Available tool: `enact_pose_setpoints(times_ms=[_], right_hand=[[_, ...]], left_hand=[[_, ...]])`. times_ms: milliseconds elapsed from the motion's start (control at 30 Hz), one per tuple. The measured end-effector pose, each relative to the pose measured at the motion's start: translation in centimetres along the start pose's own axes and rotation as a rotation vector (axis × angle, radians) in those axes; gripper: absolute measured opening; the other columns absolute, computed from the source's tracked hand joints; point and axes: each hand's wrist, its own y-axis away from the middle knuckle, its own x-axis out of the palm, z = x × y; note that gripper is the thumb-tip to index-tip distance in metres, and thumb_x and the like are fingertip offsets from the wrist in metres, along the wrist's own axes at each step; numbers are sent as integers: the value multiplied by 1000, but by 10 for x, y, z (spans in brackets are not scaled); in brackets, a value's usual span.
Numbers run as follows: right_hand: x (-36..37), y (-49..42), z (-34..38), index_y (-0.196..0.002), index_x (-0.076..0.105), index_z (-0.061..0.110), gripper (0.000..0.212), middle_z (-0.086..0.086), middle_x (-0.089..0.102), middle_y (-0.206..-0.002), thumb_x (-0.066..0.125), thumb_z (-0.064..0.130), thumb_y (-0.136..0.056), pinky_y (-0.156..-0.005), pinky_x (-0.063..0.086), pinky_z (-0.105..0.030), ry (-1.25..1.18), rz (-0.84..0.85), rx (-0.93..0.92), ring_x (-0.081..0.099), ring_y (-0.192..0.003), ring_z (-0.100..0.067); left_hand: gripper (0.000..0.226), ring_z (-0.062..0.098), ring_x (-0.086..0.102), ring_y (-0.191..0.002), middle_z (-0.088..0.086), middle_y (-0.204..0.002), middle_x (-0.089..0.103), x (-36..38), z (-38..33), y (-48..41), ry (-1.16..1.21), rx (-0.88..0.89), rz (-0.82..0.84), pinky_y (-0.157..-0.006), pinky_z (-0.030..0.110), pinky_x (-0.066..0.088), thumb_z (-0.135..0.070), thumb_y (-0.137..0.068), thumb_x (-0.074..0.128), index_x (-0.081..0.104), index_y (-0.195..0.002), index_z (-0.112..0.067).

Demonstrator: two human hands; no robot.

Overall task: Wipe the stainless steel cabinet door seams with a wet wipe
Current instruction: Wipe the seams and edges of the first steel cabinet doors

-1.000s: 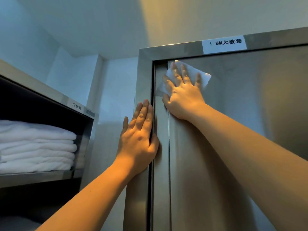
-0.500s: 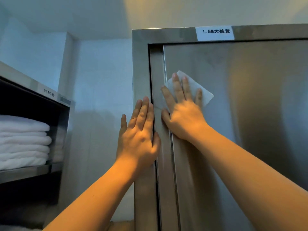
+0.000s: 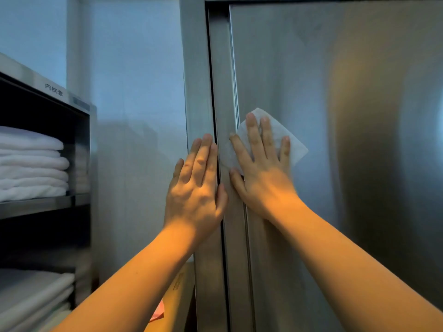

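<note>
Two bare hands lay flat on the steel cabinet, both near centre of view. L hand (image 3: 196, 188) sat at approx 9 o'clock of the R hand (image 3: 261, 178), fingers straight and close together, palm on the outer frame (image 3: 195, 68), fingertips beside the dark vertical seam (image 3: 212, 92) — gripping nothing. R hand pressed the wet wipe (image 3: 296, 149) against the cabinet door (image 3: 347, 104), fingers straight and slightly spread, thumb out toward 9 o'clock over the narrow strip (image 3: 224, 75) beside the door panel. Wipe was white and flat under the fingers; corners stuck out at 12 and 3 o'clock of the hand, and its L edge crossed the fine seam between strip and panel.

At 9 o'clock of view: open shelf unit (image 3: 48, 206) w/ a stack of folded white linens (image 3: 31, 164); small label (image 3: 54, 89) on its top rail, text too blurred to read. Second stack (image 3: 36, 295) on the shelf below, approx 8 o'clock. Pink scrap (image 3: 158, 310) at 6–7 o'clock beside a brownish box (image 3: 178, 281) — detail unclear.
</note>
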Motion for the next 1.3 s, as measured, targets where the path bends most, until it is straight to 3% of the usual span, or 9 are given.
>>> enact_pose_setpoints(times_ms=[100,300,467,733,800,900,967,1133,1300], right_hand=[[5,18,4,-150,6,24,64,-4,-35,-143,32,40,-93,-99,-30,-47,-8,18,-1,-37,-130,-25],[15,55,9,-149,1,24,64,-4,-34,-144,30,40,-94,-101,-27,-49,-22,57,-4,-38,-131,-27],[23,80,12,-146,-2,25,65,-4,-29,-146,37,38,-95,-103,-25,-49,-35,47,-21,-33,-133,-28],[40,129,16,-143,31,16,58,-16,14,-150,31,36,-89,-104,9,-62,41,-77,-86,12,-137,-37],[47,145,18,-145,29,16,58,-15,10,-152,31,35,-89,-106,9,-62,40,-80,-97,9,-140,-35],[57,175,23,-147,16,19,58,-9,-21,-154,28,36,-93,-111,-2,-57,13,-28,-83,-15,-142,-29],[59,182,25,-147,16,18,57,-8,-28,-151,27,36,-93,-110,-2,-57,11,-12,-67,-19,-141,-28],[48,146,29,-143,33,10,58,-18,18,-151,31,36,-91,-104,13,-62,41,-73,-24,11,-137,-34],[53,141,34,-144,30,10,57,-15,9,-149,30,34,-92,-106,14,-61,45,-112,39,8,-138,-34]], left_hand=[[59,34,26,-134,20,-145,32,0,-5,15,-8,-4,4,-105,49,31,-25,-85,41,36,-136,3],[59,30,26,-136,17,-146,32,0,-12,44,-46,-25,36,-107,44,27,-26,-86,40,31,-138,-1],[62,25,17,-138,13,-149,20,-1,-18,60,-34,-53,85,-111,41,13,-29,-88,37,23,-141,-1],[63,22,13,-139,15,-149,19,-4,-30,93,-44,-79,144,-111,44,14,-28,-87,37,22,-141,2],[66,19,2,-141,11,-152,7,-4,-33,101,-19,-103,187,-113,44,10,-28,-88,36,13,-143,0],[66,13,-16,-140,-5,-150,-28,-5,-37,116,8,-134,285,-115,41,0,-31,-91,27,-7,-144,-13],[68,12,-20,-139,-8,-147,-36,-6,-39,125,-3,-142,327,-115,41,-1,-33,-92,23,-18,-144,-16],[69,11,-23,-138,-7,-145,-39,-8,-36,129,-11,-131,358,-114,41,-2,-36,-93,19,-29,-141,-19],[66,12,-22,-139,-6,-146,-37,-7,-33,130,-2,-114,357,-115,39,-4,-38,-94,15,-26,-142,-18]])
